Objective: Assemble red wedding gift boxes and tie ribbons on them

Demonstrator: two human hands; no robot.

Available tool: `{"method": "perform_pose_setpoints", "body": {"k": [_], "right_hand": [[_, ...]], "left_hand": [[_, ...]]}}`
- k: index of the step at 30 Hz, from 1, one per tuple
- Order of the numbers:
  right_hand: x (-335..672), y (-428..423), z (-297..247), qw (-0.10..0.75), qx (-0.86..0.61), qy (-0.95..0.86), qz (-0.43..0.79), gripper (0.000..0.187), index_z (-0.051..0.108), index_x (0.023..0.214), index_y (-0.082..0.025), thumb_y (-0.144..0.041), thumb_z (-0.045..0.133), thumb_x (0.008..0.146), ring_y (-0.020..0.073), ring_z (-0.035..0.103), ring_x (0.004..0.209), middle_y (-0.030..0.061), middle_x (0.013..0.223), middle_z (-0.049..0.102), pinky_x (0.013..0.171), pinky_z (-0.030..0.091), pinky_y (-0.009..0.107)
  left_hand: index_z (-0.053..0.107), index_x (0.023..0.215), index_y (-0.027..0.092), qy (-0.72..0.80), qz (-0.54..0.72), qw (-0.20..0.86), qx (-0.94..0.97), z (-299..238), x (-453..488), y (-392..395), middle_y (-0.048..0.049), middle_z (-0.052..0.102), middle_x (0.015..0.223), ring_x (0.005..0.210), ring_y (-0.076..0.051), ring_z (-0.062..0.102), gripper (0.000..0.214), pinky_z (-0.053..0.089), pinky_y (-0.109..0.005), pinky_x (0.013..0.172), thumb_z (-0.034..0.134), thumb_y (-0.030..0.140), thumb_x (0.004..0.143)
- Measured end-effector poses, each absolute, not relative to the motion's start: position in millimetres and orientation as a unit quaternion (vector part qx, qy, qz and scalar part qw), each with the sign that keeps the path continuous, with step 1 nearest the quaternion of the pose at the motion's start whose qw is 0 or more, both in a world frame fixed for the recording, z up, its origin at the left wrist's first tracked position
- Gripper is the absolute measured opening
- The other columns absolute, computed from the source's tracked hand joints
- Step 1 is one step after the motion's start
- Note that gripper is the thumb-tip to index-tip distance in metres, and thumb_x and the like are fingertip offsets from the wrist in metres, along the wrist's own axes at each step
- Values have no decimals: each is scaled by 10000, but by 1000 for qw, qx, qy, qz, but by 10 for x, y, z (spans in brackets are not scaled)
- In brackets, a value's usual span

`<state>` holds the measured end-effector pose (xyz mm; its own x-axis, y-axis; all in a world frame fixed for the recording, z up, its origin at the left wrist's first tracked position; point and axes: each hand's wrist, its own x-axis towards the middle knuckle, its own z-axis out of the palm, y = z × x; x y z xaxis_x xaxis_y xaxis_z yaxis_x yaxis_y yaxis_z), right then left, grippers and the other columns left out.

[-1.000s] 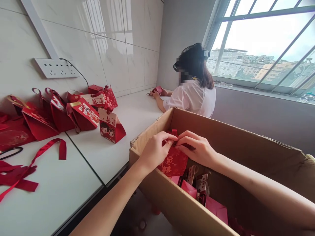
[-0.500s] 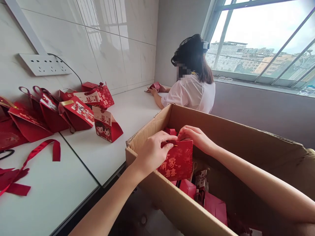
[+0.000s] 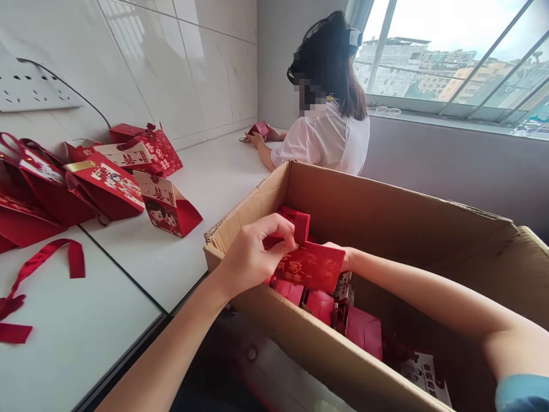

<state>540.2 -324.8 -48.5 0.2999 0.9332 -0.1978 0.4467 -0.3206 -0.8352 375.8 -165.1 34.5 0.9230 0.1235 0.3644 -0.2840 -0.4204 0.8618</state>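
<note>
A red wedding gift box (image 3: 315,266) with gold characters is held over the open cardboard carton (image 3: 364,200), its printed face tipped upward. My left hand (image 3: 261,249) pinches it at the top edge, beside a standing loop of red ribbon (image 3: 302,228). Behind its far right side, my right hand (image 3: 346,256) grips the same box, with most fingers hidden. Below, inside the carton, lie several more red gift boxes (image 3: 363,332) and a white printed piece (image 3: 426,375).
Several red gift boxes (image 3: 167,209) stand on the white table (image 3: 137,269) at left, near a loose red ribbon (image 3: 45,260). A co-worker (image 3: 326,137) in a white top holds a small red box (image 3: 259,130) at the far end. A power strip (image 3: 34,86) is on the wall.
The gift box has tipped so its printed face turns upward. My right hand has shifted from the top edge down behind its right side. The view has swung slightly right and down.
</note>
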Motion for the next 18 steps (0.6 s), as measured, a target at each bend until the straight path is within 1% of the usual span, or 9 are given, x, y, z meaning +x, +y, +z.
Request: {"method": "perform_pose_setpoints", "body": {"k": [2, 4, 6, 7, 9, 11, 14, 16, 18], "right_hand": [[5576, -3289, -420, 345, -680, -415, 496, 402, 637, 857, -112, -395, 352, 848, 209, 676, 660, 125, 793, 707, 656, 530, 353], [5792, -3325, -313, 372, -645, -370, 555, 392, 619, 939, -116, -432, 492, 745, 214, 680, 715, 127, 885, 709, 676, 537, 345], [6012, -3364, -191, 405, -658, -378, 510, 444, 596, 1001, -132, -370, 638, 629, 213, 675, 764, 96, 917, 707, 717, 538, 336], [6110, -3388, -135, 409, -671, -394, 478, 484, 584, 1030, -143, -323, 684, 592, 213, 669, 800, 76, 930, 703, 742, 534, 332], [6263, -3449, -51, 388, -704, -437, 403, 545, 557, 1071, -165, -276, 724, 564, 214, 652, 846, 45, 956, 688, 752, 525, 318], [6352, -3519, -17, 331, -744, -483, 321, 558, 543, 1075, -170, -277, 735, 562, 217, 631, 855, 40, 967, 663, 729, 515, 304], [6398, -3603, -45, 198, -785, -547, 212, 562, 540, 1079, -146, -273, 742, 570, 225, 600, 867, 72, 995, 603, 740, 496, 312], [6395, -3620, -92, 115, -786, -579, 186, 563, 524, 1130, -139, -235, 714, 609, 219, 590, 875, 93, 1040, 559, 757, 490, 314], [6361, -3595, -152, 50, -773, -605, 185, 550, 504, 1180, -148, -159, 654, 652, 204, 589, 876, 100, 1067, 529, 765, 489, 306]], "left_hand": [[578, 699, 180, -62, 144, 530, 833, 349, 3756, -1657, -20, 669, 879, 871, -148, 636, 113, 511, -243, 764, 581, 195, 811], [599, 770, 188, -69, 125, 501, 854, 362, 3758, -1669, -35, 667, 1020, 1012, -175, 616, 26, 495, -274, 868, 601, 194, 795], [611, 864, 196, -61, 147, 466, 870, 373, 3764, -1678, -42, 617, 1177, 1121, -185, 569, 77, 457, -299, 957, 584, 177, 795], [609, 895, 196, -49, 167, 455, 873, 375, 3769, -1681, -42, 601, 1205, 1134, -182, 560, 105, 449, -301, 970, 565, 173, 802], [602, 903, 192, -13, 204, 445, 872, 374, 3781, -1688, -33, 630, 1136, 1066, -164, 590, 111, 469, -280, 929, 526, 182, 823], [601, 873, 190, 24, 218, 436, 873, 369, 3789, -1700, -13, 669, 983, 908, -140, 632, 103, 498, -245, 821, 505, 203, 836], [604, 829, 197, 57, 189, 414, 889, 366, 3791, -1725, 13, 672, 827, 718, -121, 632, 116, 484, -218, 646, 493, 225, 838], [602, 815, 205, 73, 168, 402, 897, 365, 3790, -1739, 19, 670, 784, 692, -127, 632, 124, 464, -219, 599, 486, 241, 839], [598, 803, 214, 89, 157, 390, 903, 362, 3791, -1746, 21, 669, 750, 692, -137, 637, 130, 460, -227, 598, 483, 261, 842]]}}
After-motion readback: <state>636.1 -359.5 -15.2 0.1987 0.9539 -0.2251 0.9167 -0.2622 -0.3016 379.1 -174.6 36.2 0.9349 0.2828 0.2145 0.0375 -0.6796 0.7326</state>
